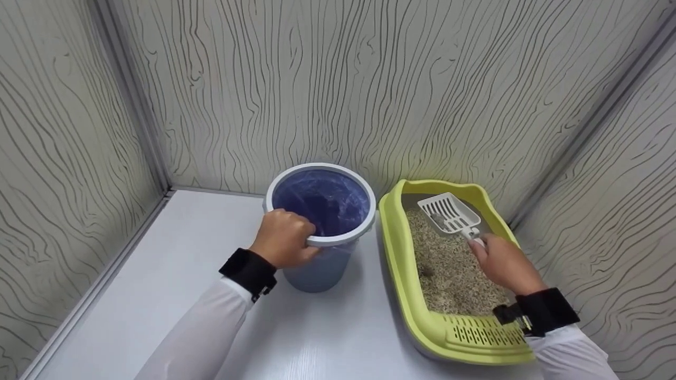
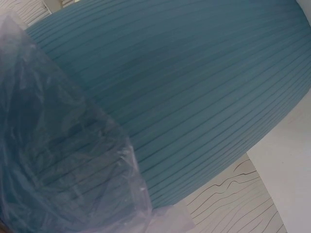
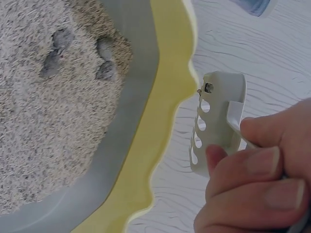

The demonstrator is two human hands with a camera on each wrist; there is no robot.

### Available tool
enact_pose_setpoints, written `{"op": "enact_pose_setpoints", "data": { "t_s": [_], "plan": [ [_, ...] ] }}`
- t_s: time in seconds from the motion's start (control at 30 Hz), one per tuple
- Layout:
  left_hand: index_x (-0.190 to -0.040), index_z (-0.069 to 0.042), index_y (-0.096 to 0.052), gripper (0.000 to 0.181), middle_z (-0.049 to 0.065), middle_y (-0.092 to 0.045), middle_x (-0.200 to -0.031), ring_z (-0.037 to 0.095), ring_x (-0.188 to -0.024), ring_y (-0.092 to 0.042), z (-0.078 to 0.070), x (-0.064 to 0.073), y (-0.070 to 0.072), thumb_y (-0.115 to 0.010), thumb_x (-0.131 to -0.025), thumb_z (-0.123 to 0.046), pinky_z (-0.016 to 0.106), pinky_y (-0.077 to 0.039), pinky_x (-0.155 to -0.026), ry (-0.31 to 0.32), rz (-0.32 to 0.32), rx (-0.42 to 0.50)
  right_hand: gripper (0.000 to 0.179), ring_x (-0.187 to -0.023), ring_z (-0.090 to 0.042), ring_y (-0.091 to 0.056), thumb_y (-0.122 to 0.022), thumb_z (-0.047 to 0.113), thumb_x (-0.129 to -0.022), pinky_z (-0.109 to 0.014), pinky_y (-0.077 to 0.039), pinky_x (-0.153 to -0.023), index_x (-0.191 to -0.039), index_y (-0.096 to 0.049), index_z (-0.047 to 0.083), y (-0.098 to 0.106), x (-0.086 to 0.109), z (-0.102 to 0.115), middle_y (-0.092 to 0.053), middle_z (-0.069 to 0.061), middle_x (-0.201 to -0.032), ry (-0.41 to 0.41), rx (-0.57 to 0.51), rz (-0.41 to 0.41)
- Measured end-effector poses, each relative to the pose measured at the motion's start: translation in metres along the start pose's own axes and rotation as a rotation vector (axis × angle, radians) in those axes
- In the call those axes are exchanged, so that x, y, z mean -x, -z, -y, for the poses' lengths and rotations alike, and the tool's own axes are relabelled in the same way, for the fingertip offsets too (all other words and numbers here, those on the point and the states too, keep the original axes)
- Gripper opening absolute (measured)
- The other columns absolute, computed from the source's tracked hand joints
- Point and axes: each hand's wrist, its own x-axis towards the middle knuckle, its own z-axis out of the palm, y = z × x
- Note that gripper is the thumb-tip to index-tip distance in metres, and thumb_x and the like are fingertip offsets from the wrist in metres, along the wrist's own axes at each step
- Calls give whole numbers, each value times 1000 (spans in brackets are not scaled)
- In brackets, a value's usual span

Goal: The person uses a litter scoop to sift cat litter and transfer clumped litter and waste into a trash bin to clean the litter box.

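Note:
My left hand (image 1: 285, 237) grips the near-left rim of a blue trash can (image 1: 319, 274) with a pale collar. Its ribbed wall (image 2: 194, 87) fills most of the left wrist view, where a clear plastic liner (image 2: 73, 145) hangs over the outside. In my right hand (image 1: 509, 264) is the handle of a white slotted litter scoop (image 1: 459, 212), held above the yellow litter box (image 1: 393, 237). A small grey clump (image 1: 439, 219) shows in the scoop. Several dark clumps (image 3: 51, 63) lie in the pale litter (image 3: 73, 136).
The can and the box stand side by side on a white tabletop (image 1: 174, 253). Wood-grain panels (image 1: 317, 79) rise behind and at both sides. Slots cut through the box's front ledge (image 1: 486, 333).

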Motion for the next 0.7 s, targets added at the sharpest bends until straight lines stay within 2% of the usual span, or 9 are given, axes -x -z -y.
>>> {"op": "enact_pose_setpoints", "data": {
  "t_s": [0.07, 0.33, 0.5, 0.7],
  "plan": [
    [-55, -20, -53, 47, -5, -61, -56, 22, -54, -63, 0, 0, 0, -81, -71, -54, 44, -46, -54, -1, -2, -3, 37, -56, -16, -48, -47, 36, -111, -33, -41, -54, -91, -61, 8, 4, 0, 7, -51, -1, -69, 6, -7, 2],
    [-56, -19, -54, 46, -5, -63, -57, 22, -56, -65, 0, 0, 1, -80, -72, -54, 44, -47, -56, 4, 5, 0, 37, -53, -13, -44, -51, 37, -109, -30, -40, -49, -112, -67, 4, 19, -2, 44, -49, 1, -69, 49, -69, 19],
    [-56, -19, -53, 49, -5, -61, -57, 22, -55, -63, 0, 0, 1, -80, -74, -55, 44, -46, -55, 6, 9, -5, 36, -54, -11, -43, -55, 40, -107, -28, -39, -48, -107, -68, 7, 24, -8, 77, -50, 2, -70, 90, -95, -5],
    [-55, -19, -50, 49, -6, -58, -55, 20, -53, -60, -1, 0, 1, -80, -72, -53, 43, -45, -55, 8, 11, -1, 25, -55, -12, -44, -60, 31, -105, -27, -37, -49, -99, -67, 8, 23, -23, 114, -51, 2, -70, 167, -119, -60]
  ]
}}
